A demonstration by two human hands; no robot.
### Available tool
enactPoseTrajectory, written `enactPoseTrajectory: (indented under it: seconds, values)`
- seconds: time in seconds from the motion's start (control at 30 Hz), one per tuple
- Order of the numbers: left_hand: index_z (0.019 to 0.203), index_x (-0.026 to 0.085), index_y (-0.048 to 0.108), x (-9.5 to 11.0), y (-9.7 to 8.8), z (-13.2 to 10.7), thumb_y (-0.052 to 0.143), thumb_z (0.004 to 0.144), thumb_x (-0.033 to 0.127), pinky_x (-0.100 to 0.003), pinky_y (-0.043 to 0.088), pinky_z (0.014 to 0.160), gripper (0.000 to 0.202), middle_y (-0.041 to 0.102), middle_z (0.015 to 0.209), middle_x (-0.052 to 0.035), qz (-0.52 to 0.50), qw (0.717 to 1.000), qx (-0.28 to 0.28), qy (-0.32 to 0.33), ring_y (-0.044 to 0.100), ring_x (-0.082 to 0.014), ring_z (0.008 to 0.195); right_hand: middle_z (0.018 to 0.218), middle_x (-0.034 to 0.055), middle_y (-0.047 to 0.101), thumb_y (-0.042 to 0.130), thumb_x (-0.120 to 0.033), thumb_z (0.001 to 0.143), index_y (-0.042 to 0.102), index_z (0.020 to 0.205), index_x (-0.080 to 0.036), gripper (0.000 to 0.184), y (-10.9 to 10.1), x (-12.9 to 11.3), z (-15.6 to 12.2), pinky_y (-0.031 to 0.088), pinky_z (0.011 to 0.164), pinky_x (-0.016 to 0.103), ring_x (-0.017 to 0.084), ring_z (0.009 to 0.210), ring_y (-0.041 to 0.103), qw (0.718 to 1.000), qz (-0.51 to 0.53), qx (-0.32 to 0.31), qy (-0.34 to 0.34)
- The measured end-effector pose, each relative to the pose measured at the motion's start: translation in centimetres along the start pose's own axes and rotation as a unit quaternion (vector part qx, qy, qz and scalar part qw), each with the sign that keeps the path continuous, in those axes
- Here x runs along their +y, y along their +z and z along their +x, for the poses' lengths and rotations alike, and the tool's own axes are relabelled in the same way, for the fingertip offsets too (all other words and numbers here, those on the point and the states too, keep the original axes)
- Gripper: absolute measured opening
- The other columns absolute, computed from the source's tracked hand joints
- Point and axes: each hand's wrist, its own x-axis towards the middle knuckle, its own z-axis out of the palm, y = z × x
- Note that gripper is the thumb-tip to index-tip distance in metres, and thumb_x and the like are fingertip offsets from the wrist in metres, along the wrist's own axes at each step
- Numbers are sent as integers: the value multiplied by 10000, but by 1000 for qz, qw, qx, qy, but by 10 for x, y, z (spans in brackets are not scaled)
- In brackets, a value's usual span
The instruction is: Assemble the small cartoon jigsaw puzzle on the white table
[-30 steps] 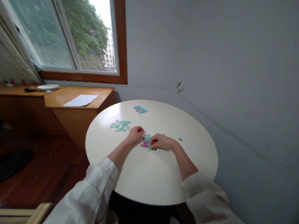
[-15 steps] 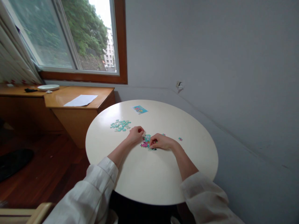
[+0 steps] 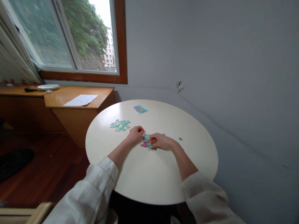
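A small joined patch of jigsaw puzzle (image 3: 145, 143), pink, teal and white, lies on the round white table (image 3: 149, 180). Over its right side my right hand (image 3: 161, 141) is closed, thumb and fingers pinched at a puzzle piece by the lower edge and hiding part of the patch. My left hand (image 3: 136, 134) rests at the patch's upper left with fingers curled in a pinch; whatever is between them is too small to make out. Loose teal puzzle pieces (image 3: 120, 125) are spread to the left of it.
A colourful picture card (image 3: 140, 109) lies toward the table's far side. One stray puzzle piece (image 3: 180, 138) sits right of my right hand, and another piece (image 3: 163, 134) shows just behind it. Beyond the table, a wooden desk (image 3: 105, 95) holds a paper sheet (image 3: 81, 100) and a white plate (image 3: 48, 87).
My right hand's fingers have shifted slightly over the patch, with the index finger a little higher. My left hand and the loose pieces look the same.
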Motion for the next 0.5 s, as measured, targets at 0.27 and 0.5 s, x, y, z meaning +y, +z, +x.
enactPoseTrajectory:
  seconds: [0.27,0.5]
  values:
    - [694,139,644,0,-1,0,513,665,141,-224,435,636,134,621,631,-6,-3,1000,-1,2,531,-116,613,499,-79,429,679,-299,598,475,626,-161,247,-2,3,-2,277,475,203,62,490,377,1000,21,-2,-8]
    - [698,136,642,1,-1,0,511,667,145,-228,435,641,136,612,623,-4,-5,1000,2,0,522,-115,611,507,-77,448,710,-364,565,454,636,-160,335,-3,6,0,299,479,198,55,478,396,992,112,65,-6]
